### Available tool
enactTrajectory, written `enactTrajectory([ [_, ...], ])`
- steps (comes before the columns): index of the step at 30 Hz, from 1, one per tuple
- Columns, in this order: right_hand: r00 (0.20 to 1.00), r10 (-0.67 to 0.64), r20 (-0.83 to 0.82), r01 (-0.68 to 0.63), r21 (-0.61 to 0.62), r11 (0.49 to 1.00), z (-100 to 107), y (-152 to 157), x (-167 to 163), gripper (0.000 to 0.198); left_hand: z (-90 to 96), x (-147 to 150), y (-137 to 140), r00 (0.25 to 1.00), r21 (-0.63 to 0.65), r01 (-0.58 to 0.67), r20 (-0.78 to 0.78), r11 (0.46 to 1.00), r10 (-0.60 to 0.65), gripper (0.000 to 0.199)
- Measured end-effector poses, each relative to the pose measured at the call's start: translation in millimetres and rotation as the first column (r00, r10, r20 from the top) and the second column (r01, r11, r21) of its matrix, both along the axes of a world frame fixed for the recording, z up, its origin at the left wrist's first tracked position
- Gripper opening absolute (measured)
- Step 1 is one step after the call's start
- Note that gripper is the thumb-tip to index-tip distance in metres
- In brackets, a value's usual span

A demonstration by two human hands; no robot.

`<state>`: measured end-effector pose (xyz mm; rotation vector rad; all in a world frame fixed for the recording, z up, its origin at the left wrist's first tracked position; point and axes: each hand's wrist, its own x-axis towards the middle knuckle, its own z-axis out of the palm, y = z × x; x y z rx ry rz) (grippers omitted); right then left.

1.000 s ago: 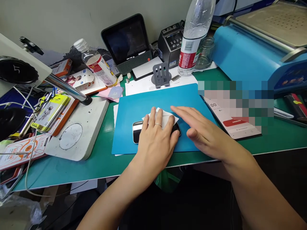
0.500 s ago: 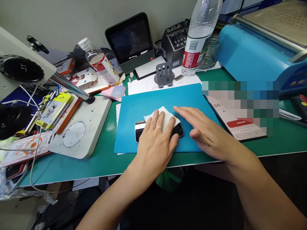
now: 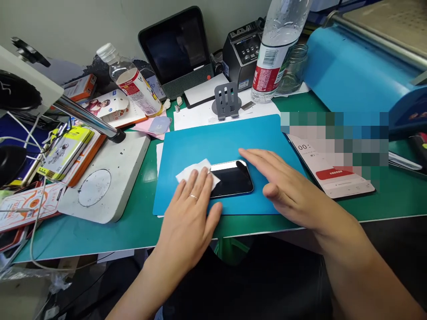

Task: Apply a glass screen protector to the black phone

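Note:
A smartphone (image 3: 231, 180) with a dark glossy face lies flat on a blue mat (image 3: 213, 140). My left hand (image 3: 191, 211), a ring on one finger, lies with its fingers stretched flat on a white wipe (image 3: 185, 173). The wipe is pressed over the phone's left end, hiding it. My right hand (image 3: 280, 184) hovers just past the phone's right end, fingers extended and thumb apart, with nothing in it.
Right of the mat lies a lit phone (image 3: 333, 169), partly pixelated. A grey phone stand (image 3: 227, 100), a water bottle (image 3: 271, 62) and a black screen device (image 3: 175, 49) stand behind. At left are a white stand base (image 3: 123, 178) and stacked boxes (image 3: 66, 151).
My left hand has slid the wipe leftward along the phone, uncovering its middle and right part. My right hand has stayed nearly in place. The view has shifted slightly.

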<state>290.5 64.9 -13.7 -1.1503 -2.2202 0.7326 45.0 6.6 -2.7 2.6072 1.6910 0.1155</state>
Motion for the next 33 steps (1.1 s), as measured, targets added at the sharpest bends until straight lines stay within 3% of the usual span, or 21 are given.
enactTrajectory([
  [6,1.000,-0.012,0.014,0.012,0.016,1.000,-3.1,1.3,-0.6,0.099,-5.6,53.4,13.9,0.989,-0.013,0.112,0.103,0.994,-0.110,0.062],
  [9,0.999,-0.022,0.036,0.022,0.006,1.000,-4.6,2.3,-1.0,0.099,-7.4,65.5,10.8,0.977,-0.010,0.157,0.150,0.988,-0.154,0.063],
  [14,0.997,-0.028,0.065,0.028,-0.005,1.000,-3.7,3.1,-1.4,0.096,-8.3,42.5,-1.2,0.975,-0.009,0.185,0.131,0.983,-0.182,0.068],
  [22,0.994,-0.063,0.090,0.067,-0.037,0.997,-0.9,2.1,-2.8,0.094,-9.5,-28.6,-20.5,0.999,0.071,0.047,-0.005,0.996,-0.047,0.062],
  [26,0.993,-0.063,0.102,0.065,-0.017,0.998,-2.4,1.9,-2.8,0.093,-12.7,-19.9,-20.2,0.999,0.111,0.032,0.003,0.993,-0.033,0.064],
  [33,0.995,-0.055,0.079,0.054,0.016,0.998,-2.1,3.9,-5.2,0.099,-14.2,35.0,-6.4,0.992,0.095,0.109,0.057,0.990,-0.114,0.079],
])
